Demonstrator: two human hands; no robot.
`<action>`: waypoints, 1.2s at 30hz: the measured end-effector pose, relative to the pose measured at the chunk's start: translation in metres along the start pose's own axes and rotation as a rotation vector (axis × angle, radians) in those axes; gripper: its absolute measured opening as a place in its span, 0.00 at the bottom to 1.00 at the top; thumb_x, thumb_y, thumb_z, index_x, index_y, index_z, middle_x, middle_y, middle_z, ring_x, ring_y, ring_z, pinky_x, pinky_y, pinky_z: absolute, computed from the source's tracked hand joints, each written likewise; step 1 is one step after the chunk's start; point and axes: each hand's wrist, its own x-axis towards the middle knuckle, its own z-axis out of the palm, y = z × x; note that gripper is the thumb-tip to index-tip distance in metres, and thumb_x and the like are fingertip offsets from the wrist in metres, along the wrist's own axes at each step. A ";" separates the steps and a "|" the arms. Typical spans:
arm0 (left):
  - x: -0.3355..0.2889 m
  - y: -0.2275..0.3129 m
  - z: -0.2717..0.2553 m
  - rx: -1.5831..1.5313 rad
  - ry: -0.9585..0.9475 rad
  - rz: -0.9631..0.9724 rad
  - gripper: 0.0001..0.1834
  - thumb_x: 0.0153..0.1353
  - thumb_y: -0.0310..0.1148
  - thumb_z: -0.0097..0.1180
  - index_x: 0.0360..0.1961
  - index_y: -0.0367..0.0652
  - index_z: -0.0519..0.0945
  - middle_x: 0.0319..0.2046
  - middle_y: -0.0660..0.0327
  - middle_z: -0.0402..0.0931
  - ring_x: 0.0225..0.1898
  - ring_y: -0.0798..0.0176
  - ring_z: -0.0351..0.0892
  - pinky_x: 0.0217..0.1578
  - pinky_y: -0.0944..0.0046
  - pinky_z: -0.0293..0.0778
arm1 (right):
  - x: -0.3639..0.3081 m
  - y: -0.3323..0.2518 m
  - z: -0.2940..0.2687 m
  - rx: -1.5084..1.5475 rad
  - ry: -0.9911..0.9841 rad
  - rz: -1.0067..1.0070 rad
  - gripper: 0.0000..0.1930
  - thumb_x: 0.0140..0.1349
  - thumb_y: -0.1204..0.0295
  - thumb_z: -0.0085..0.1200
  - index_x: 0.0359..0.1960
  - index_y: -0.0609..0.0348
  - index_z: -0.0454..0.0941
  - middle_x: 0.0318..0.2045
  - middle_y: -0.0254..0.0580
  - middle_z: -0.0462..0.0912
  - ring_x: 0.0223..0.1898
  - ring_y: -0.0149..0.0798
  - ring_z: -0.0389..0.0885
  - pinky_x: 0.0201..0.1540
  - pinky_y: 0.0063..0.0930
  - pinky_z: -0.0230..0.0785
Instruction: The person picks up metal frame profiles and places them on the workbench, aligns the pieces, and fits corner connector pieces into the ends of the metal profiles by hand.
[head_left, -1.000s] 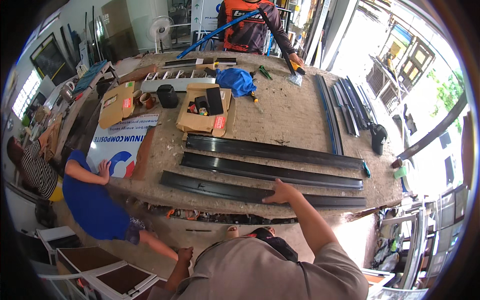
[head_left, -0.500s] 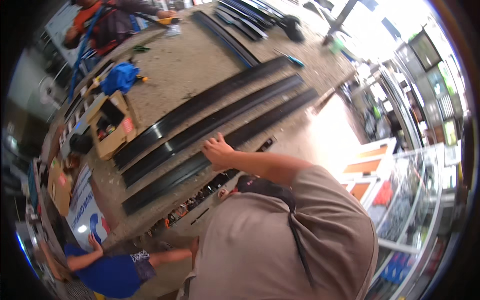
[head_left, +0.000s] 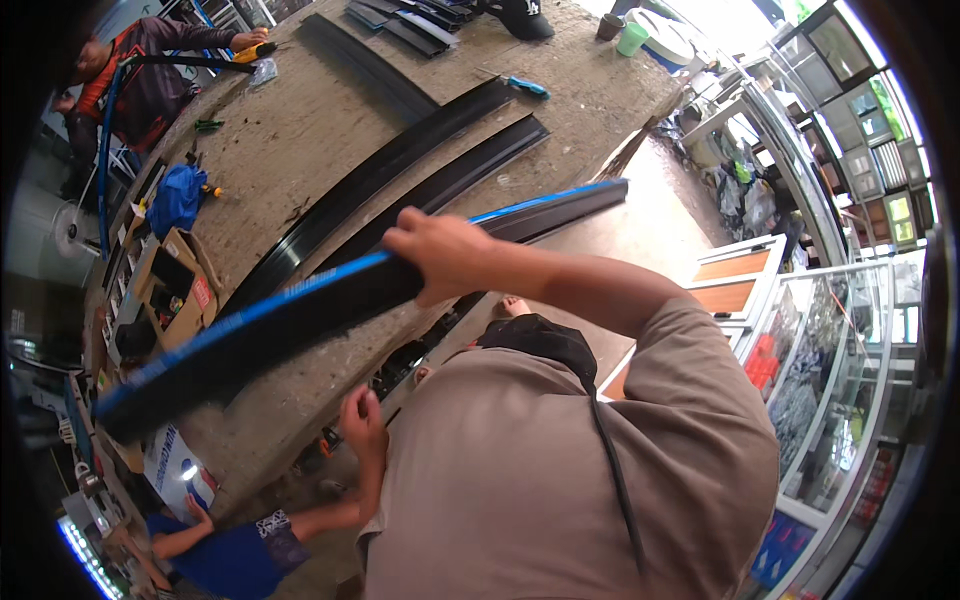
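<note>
My right hand (head_left: 445, 255) grips the long black strip (head_left: 300, 315) mid-length above the worktop (head_left: 300, 130) — left hand (head_left: 362, 425) loosely curled, empty; I'd support the sagging end.

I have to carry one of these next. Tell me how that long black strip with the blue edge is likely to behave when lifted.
The long black strip, gripped near its middle by the right hand, looks nearly straight end to end, so probably fairly stiff. One hand lifts it, so likely light for its length. Its ends reach far past the workbench, so it may swing and knock things.
</note>
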 end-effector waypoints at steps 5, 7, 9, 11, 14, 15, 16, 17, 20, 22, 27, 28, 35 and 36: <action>0.158 0.127 0.146 0.166 -0.164 0.596 0.23 0.59 0.36 0.65 0.54 0.39 0.78 0.54 0.49 0.75 0.57 0.44 0.73 0.58 0.49 0.70 | -0.063 0.102 -0.099 -0.063 0.214 0.245 0.37 0.40 0.46 0.76 0.46 0.56 0.73 0.35 0.51 0.84 0.41 0.55 0.86 0.43 0.46 0.77; 0.216 0.146 0.201 0.423 -0.149 0.646 0.40 0.56 0.41 0.68 0.67 0.40 0.67 0.61 0.48 0.68 0.64 0.43 0.66 0.63 0.50 0.68 | -0.094 0.146 -0.115 -0.018 0.292 0.350 0.40 0.41 0.41 0.75 0.46 0.58 0.73 0.33 0.52 0.85 0.38 0.57 0.86 0.40 0.45 0.78; 0.260 0.161 0.243 0.559 -0.151 0.639 0.46 0.54 0.43 0.69 0.71 0.40 0.63 0.63 0.48 0.66 0.66 0.43 0.64 0.65 0.50 0.67 | -0.131 0.195 -0.117 -0.023 0.396 0.402 0.39 0.45 0.41 0.74 0.47 0.60 0.74 0.31 0.54 0.86 0.37 0.58 0.87 0.39 0.45 0.78; 0.278 0.171 0.274 0.839 -0.326 0.467 0.49 0.53 0.48 0.71 0.71 0.40 0.62 0.64 0.50 0.66 0.65 0.45 0.65 0.66 0.51 0.66 | -0.168 0.228 -0.122 0.003 0.404 0.454 0.37 0.47 0.43 0.73 0.47 0.60 0.74 0.33 0.56 0.86 0.38 0.58 0.87 0.40 0.46 0.78; 0.296 0.201 0.277 0.859 -0.434 0.211 0.52 0.46 0.50 0.76 0.69 0.42 0.64 0.63 0.51 0.67 0.65 0.49 0.67 0.66 0.49 0.64 | -0.215 0.262 -0.130 -0.004 0.396 0.579 0.33 0.52 0.47 0.71 0.46 0.61 0.74 0.34 0.59 0.86 0.39 0.59 0.87 0.41 0.48 0.78; 0.300 0.198 0.278 0.948 -0.397 0.236 0.53 0.44 0.51 0.77 0.69 0.44 0.65 0.60 0.53 0.70 0.64 0.51 0.68 0.61 0.49 0.68 | -0.226 0.271 -0.134 -0.031 0.384 0.652 0.30 0.54 0.48 0.70 0.45 0.61 0.74 0.34 0.60 0.86 0.39 0.60 0.87 0.41 0.48 0.78; 0.305 0.199 0.274 0.953 -0.437 0.219 0.53 0.41 0.49 0.78 0.67 0.44 0.66 0.60 0.54 0.70 0.64 0.50 0.68 0.60 0.48 0.69 | -0.234 0.278 -0.139 -0.030 0.379 0.645 0.30 0.54 0.48 0.70 0.45 0.61 0.74 0.34 0.60 0.86 0.39 0.60 0.87 0.41 0.48 0.78; 0.308 0.200 0.272 0.958 -0.476 0.201 0.52 0.39 0.48 0.80 0.65 0.45 0.67 0.59 0.54 0.70 0.64 0.49 0.68 0.58 0.47 0.69 | -0.241 0.284 -0.144 -0.074 0.315 0.699 0.29 0.55 0.49 0.70 0.44 0.60 0.74 0.34 0.60 0.86 0.39 0.60 0.86 0.40 0.49 0.78; 0.302 0.218 0.262 0.929 -0.346 0.214 0.42 0.42 0.46 0.80 0.55 0.44 0.71 0.55 0.54 0.74 0.61 0.50 0.73 0.57 0.51 0.72 | -0.259 0.297 -0.155 -0.151 0.206 0.764 0.27 0.57 0.50 0.68 0.43 0.60 0.73 0.34 0.60 0.86 0.39 0.62 0.86 0.41 0.51 0.77; 0.305 0.208 0.258 0.904 -0.270 0.155 0.39 0.42 0.45 0.80 0.51 0.45 0.70 0.52 0.54 0.76 0.58 0.49 0.76 0.54 0.51 0.74 | -0.270 0.301 -0.158 -0.186 0.159 0.792 0.25 0.58 0.50 0.67 0.41 0.59 0.73 0.34 0.59 0.85 0.40 0.63 0.84 0.40 0.54 0.75; 0.305 0.187 0.257 0.884 -0.146 0.173 0.34 0.45 0.42 0.79 0.48 0.45 0.69 0.44 0.55 0.80 0.50 0.47 0.81 0.49 0.50 0.77 | -0.302 0.314 -0.158 -0.331 0.094 0.811 0.24 0.57 0.52 0.67 0.40 0.59 0.73 0.33 0.57 0.85 0.39 0.63 0.84 0.39 0.53 0.75; 0.305 0.183 0.257 0.880 -0.143 0.156 0.34 0.45 0.42 0.79 0.48 0.45 0.69 0.44 0.55 0.80 0.50 0.47 0.81 0.49 0.50 0.77 | -0.308 0.314 -0.156 -0.329 0.089 0.835 0.24 0.57 0.53 0.68 0.39 0.59 0.73 0.33 0.57 0.85 0.39 0.63 0.84 0.39 0.53 0.75; 0.315 0.160 0.250 0.871 -0.076 0.160 0.29 0.48 0.50 0.75 0.40 0.43 0.72 0.40 0.54 0.80 0.47 0.46 0.82 0.44 0.46 0.78 | -0.321 0.328 -0.138 -0.323 0.115 0.817 0.23 0.55 0.54 0.69 0.37 0.59 0.74 0.31 0.56 0.85 0.37 0.62 0.85 0.38 0.52 0.75; 0.317 0.161 0.249 0.861 -0.096 0.139 0.28 0.48 0.49 0.75 0.40 0.44 0.73 0.41 0.55 0.81 0.48 0.47 0.81 0.45 0.47 0.77 | -0.320 0.331 -0.134 -0.312 0.119 0.833 0.23 0.55 0.53 0.69 0.36 0.59 0.73 0.31 0.56 0.85 0.37 0.62 0.85 0.37 0.52 0.75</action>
